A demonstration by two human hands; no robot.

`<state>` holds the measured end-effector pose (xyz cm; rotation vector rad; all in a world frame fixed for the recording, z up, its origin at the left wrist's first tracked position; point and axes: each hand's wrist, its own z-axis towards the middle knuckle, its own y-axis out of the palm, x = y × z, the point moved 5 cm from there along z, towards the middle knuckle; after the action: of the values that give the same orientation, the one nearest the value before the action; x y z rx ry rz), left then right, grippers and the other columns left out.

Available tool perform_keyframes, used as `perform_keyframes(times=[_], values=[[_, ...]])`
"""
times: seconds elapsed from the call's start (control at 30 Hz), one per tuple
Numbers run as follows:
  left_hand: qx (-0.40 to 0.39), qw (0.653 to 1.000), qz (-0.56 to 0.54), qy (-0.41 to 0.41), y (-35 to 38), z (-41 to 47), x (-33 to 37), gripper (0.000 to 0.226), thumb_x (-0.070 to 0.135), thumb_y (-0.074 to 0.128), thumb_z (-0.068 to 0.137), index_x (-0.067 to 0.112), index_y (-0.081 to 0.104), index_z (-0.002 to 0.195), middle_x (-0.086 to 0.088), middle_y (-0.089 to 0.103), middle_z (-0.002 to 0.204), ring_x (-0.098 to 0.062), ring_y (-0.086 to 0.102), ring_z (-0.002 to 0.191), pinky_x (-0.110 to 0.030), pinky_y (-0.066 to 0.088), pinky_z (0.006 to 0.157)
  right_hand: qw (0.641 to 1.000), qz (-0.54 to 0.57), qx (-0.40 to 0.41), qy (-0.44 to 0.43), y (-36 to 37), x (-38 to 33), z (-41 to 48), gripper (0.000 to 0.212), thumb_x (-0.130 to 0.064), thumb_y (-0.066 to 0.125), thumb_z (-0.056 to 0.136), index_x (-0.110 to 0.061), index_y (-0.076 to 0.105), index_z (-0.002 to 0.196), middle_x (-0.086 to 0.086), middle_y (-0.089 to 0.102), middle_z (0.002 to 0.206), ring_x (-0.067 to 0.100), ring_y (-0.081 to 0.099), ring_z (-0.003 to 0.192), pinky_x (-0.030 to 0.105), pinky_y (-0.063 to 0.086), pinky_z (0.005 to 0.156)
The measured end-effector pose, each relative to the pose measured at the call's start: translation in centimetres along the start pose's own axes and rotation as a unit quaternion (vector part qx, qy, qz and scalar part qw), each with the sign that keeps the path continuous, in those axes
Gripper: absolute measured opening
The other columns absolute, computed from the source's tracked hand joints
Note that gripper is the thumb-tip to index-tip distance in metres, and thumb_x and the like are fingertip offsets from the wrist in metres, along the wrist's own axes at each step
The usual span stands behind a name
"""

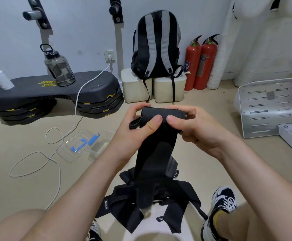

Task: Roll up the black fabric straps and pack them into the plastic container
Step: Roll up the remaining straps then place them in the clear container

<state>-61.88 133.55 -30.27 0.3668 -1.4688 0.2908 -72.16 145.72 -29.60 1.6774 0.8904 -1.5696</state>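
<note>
I hold a wide black fabric strap [154, 153] up in front of me, its top end partly rolled. My left hand [138, 124] pinches the roll's left side, thumb on the front, with a small black loop sticking out by it. My right hand [192, 124] pinches the right side the same way. The strap's loose tail hangs down to a heap of more black straps [181, 193] on the floor between my feet. The clear plastic container [96, 146] with blue clips lies open on the floor to the left, below my left forearm.
A white cable [75, 108] snakes over the floor by the container. Behind it stands a black step platform [93, 82] with a water bottle [59, 66]. A backpack [156, 44] on white blocks and two red extinguishers [200, 61] line the wall. A metal plate [267, 108] lies right.
</note>
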Motion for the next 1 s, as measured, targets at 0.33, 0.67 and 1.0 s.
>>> perform_keyframes(times=[0.33,0.67,1.0], values=[[0.012,0.998,0.054,-0.023,-0.4,-0.1,0.4,0.026,0.041,0.07,0.08,0.02,0.067,0.096,0.006,0.067,0.079,-0.009,0.065,0.074,-0.028,0.054,0.061,0.999,-0.019,0.032,-0.024,0.6,0.0,-0.1,0.045,-0.022,0.082,0.066,-0.022,0.069,0.11,-0.012,0.065,0.072,0.0,0.051,0.056,0.018,0.029,0.049],[0.129,0.981,-0.14,0.025,-1.3,0.2,0.4,0.032,0.03,0.071,0.072,0.021,0.065,0.103,-0.001,0.072,0.091,-0.016,0.069,0.081,-0.032,0.055,0.062,0.983,0.15,0.032,0.104,3.1,3.0,-0.2,0.03,-0.014,0.068,0.088,-0.001,0.064,0.115,0.016,0.073,0.097,0.024,0.072,0.081,0.034,0.061,0.068],[0.137,0.988,-0.03,0.068,-1.0,0.1,0.1,0.027,0.005,0.073,0.085,0.018,0.068,0.108,0.005,0.074,0.092,-0.012,0.07,0.087,-0.035,0.059,0.079,0.973,0.149,0.087,0.151,3.2,3.7,-0.2,0.011,-0.007,0.068,0.09,-0.001,0.071,0.098,0.016,0.074,0.087,0.024,0.069,0.069,0.027,0.056,0.059]])
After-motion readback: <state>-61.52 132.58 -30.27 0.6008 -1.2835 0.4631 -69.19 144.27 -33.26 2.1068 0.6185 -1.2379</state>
